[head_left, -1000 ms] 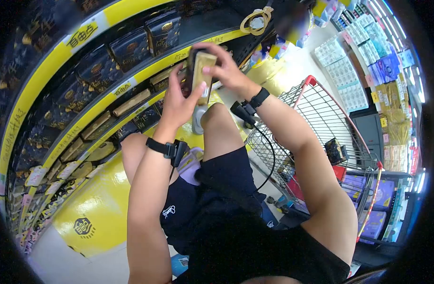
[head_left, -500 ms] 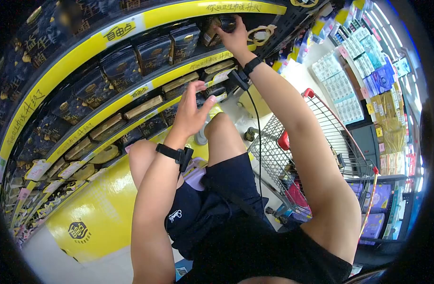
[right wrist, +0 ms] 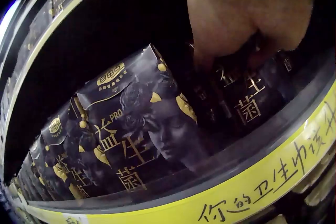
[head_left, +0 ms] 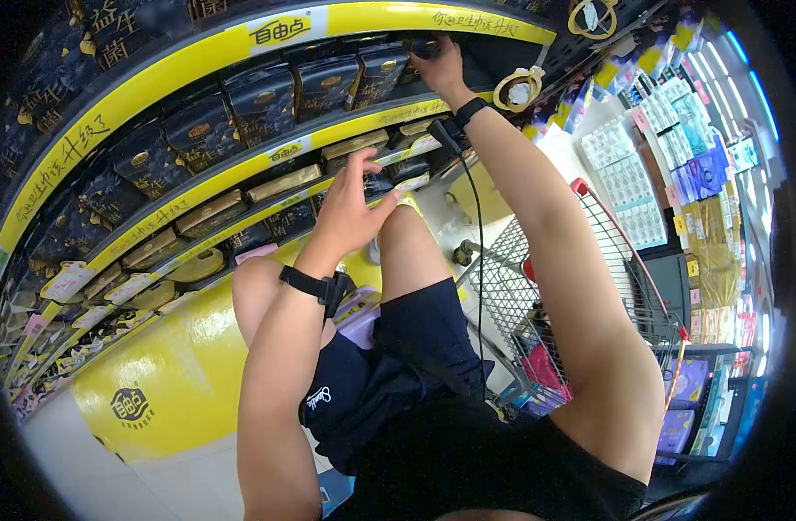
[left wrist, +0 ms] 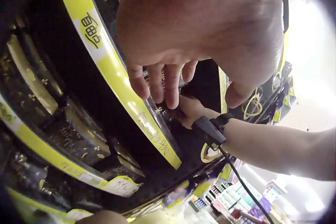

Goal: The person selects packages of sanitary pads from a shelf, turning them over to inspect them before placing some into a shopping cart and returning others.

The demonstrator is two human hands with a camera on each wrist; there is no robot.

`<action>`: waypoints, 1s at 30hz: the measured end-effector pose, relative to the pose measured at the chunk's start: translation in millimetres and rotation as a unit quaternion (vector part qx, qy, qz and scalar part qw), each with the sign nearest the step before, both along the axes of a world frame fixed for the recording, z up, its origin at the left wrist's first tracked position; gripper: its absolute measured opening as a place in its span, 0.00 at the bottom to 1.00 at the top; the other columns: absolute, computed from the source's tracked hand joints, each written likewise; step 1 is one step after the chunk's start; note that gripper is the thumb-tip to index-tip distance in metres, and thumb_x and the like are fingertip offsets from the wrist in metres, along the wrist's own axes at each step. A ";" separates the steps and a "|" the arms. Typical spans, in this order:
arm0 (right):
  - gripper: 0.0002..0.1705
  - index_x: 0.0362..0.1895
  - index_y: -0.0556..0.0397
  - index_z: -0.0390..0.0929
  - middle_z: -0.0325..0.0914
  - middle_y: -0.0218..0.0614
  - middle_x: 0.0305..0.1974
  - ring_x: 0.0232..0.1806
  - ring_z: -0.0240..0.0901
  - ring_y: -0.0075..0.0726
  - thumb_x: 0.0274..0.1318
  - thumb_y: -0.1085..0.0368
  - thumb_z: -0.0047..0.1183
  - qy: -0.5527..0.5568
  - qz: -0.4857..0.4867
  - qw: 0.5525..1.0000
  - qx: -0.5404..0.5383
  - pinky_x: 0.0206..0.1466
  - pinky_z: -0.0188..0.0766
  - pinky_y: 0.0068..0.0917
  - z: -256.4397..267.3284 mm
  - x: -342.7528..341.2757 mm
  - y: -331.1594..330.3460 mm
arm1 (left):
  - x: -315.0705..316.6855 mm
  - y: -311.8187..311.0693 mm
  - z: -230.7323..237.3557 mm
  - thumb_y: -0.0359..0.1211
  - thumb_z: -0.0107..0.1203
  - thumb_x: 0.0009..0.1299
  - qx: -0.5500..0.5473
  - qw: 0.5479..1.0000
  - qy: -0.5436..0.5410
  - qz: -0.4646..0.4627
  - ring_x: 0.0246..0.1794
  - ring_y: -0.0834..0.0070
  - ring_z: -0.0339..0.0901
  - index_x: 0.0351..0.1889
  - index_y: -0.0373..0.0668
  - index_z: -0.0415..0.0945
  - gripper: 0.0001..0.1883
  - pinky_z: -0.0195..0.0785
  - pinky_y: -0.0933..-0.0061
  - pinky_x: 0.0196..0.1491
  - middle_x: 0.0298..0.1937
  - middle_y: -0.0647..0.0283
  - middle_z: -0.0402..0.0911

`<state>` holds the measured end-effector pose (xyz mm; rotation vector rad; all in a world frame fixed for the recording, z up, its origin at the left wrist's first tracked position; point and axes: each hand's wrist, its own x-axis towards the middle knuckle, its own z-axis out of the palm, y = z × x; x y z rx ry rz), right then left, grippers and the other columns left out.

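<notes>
Right hand (head_left: 441, 68) moved to shelf (right wrist: 262, 195), grips "益生菌" packet (right wrist: 244, 95).

Right arm (head_left: 546, 217): extended forward, farther than the left arm (head_left: 281, 382). Right hand (head_left: 439, 68): fingers curled in a grip, tips hidden. Left hand (head_left: 350, 210): raised, fingers (left wrist: 171, 85) loosely extended, thumb apart from them.
</notes>
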<state>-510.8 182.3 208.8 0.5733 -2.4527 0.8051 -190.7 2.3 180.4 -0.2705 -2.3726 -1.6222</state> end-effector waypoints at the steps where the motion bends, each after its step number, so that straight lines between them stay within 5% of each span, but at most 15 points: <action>1: 0.48 0.66 0.68 0.68 0.64 0.65 0.69 0.74 0.55 0.71 0.51 0.49 0.75 -0.004 -0.004 1.000 0.021 0.73 0.64 0.56 0.8 -0.3 0.8 | -1.4 -0.2 -1.0 0.37 0.65 0.69 0.000 1.000 -0.002 -0.001 0.63 0.52 0.76 0.70 0.40 0.60 0.35 0.68 0.56 0.65 0.59 0.51 0.80; 3: 0.49 0.68 0.68 0.68 0.65 0.64 0.70 0.76 0.53 0.68 0.50 0.49 0.75 -0.012 -0.012 0.998 0.064 0.75 0.63 0.53 3.6 2.2 0.6 | -3.3 0.1 -0.9 0.37 0.66 0.68 0.000 1.000 -0.007 -0.003 0.63 0.52 0.76 0.70 0.40 0.60 0.36 0.68 0.56 0.65 0.59 0.50 0.80; 10: 0.42 0.62 0.68 0.75 0.80 0.62 0.57 0.59 0.78 0.60 0.53 0.49 0.70 -0.110 0.037 0.993 -0.036 0.61 0.76 0.47 30.8 19.7 -1.1 | -9.3 12.7 -2.4 0.37 0.66 0.67 -0.014 1.000 -0.003 -0.023 0.61 0.49 0.76 0.71 0.43 0.59 0.37 0.68 0.54 0.64 0.58 0.50 0.80; 12: 0.23 0.57 0.60 0.81 0.86 0.44 0.49 0.50 0.83 0.35 0.60 0.61 0.66 -0.138 0.006 0.987 -0.081 0.52 0.78 0.33 16.8 -0.3 -0.7 | -12.8 15.8 -4.3 0.38 0.66 0.67 -0.022 0.999 0.007 -0.030 0.60 0.47 0.76 0.71 0.43 0.58 0.37 0.69 0.53 0.63 0.57 0.49 0.80; 16: 0.16 0.54 0.61 0.81 0.85 0.39 0.45 0.44 0.81 0.32 0.64 0.67 0.61 -0.082 0.063 0.984 -0.147 0.46 0.78 0.30 -19.2 -45.4 10.0 | -18.1 25.5 -3.6 0.38 0.66 0.67 -0.017 0.999 0.013 -0.050 0.59 0.46 0.76 0.70 0.43 0.58 0.37 0.69 0.52 0.62 0.57 0.49 0.80; 30: 0.16 0.58 0.61 0.78 0.83 0.37 0.50 0.41 0.79 0.32 0.67 0.74 0.53 -0.120 0.111 0.961 -0.224 0.42 0.78 0.33 -24.5 -57.4 4.6 | -23.2 30.4 -7.2 0.40 0.64 0.68 -0.052 0.994 0.022 -0.098 0.60 0.48 0.76 0.68 0.41 0.62 0.34 0.68 0.53 0.63 0.56 0.48 0.80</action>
